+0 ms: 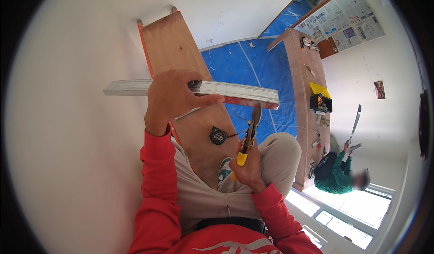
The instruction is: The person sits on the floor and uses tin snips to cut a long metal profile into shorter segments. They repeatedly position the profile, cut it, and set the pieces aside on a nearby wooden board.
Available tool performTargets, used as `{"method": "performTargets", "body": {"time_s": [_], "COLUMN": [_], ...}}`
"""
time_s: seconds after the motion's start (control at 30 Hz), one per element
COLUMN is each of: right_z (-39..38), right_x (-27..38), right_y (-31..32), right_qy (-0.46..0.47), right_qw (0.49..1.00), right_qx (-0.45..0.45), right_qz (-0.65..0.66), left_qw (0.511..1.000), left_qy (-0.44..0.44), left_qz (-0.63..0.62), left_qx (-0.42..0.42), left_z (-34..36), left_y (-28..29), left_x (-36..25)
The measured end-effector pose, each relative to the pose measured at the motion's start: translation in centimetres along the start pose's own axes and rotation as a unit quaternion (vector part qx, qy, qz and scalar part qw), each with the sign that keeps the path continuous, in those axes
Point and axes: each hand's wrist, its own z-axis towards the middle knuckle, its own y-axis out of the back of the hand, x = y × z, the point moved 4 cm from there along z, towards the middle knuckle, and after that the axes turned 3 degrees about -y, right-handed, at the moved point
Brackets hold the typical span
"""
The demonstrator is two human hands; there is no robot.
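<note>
Left hand (169, 99) grips metal bar (244, 90); right hand (250, 166) holds snips (254, 120) at bar's four o'clock. Loose grip could let bar twist.

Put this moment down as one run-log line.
left hand: grips metal channel | right hand: holds yellow-handled snips, jaws at channel's edge | nearby: tape measure on wooden board

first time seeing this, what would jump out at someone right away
The long silvery metal bar across the middle, gripped by the left hand, with yellow-handled snips in the right hand, tips by the bar's right end. Beyond it spreads a bright blue floor sheet. Toward the lower right, a person in green holds grey strips.
</note>
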Motion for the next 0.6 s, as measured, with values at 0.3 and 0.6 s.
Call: {"method": "performTargets", "body": {"time_s": [0.3,0.6], "right_z": [-0.26,-0.19], "right_x": [-0.71,-0.54], "right_y": [-0.15,-0.20], "right_qy": [0.001,0.009], "right_qw": [1.000,0.999], "right_qx": [-0.006,-0.003], "right_qz": [0.024,0.032], "left_qw": [1.000,1.000], "left_qy": [-0.013,-0.004], "left_qz": [0.011,0.001], "left_qx": [-0.003,-0.006], "left_z": [-0.05,-0.08], "left_y": [0.06,0.10], "left_x": [-0.23,0.04]}}
